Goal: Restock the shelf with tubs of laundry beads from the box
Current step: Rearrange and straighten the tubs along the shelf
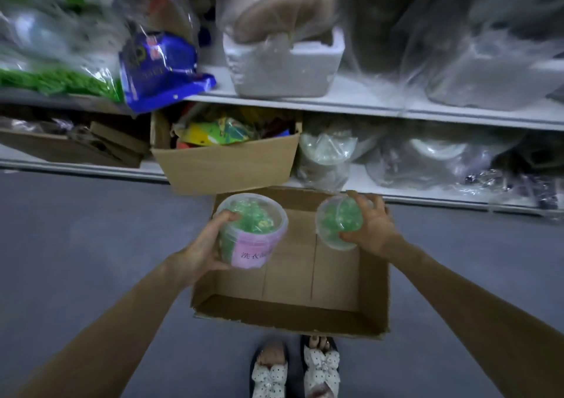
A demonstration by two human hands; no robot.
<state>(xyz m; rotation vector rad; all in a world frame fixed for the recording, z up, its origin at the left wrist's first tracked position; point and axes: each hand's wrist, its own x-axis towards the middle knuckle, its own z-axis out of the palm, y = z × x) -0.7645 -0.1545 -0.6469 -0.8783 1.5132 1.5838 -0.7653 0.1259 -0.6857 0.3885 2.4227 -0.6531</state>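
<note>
Left hand (201,245): grip closed round the side of the labelled tub (251,229), held upright above the box (290,315).
Box: on the floor near the feet, appears emptied.
Right hand (370,225): fingertip grip on the tilted tub (338,222); lid seating cannot be told.
Shelf (396,197): lower tier far, crowded with bagged goods.
Risk: the tilted tub could slip from its shallow hold; tight gaps invite knocking neighbouring bags.

Floor (91,229): grey; an open cardboard box (290,315) sits on it.
Lower shelf (396,197): box of packets (225,165), plastic bags (326,156).
Upper shelf (366,101): foam block (280,71), blue bag (158,68).
</note>
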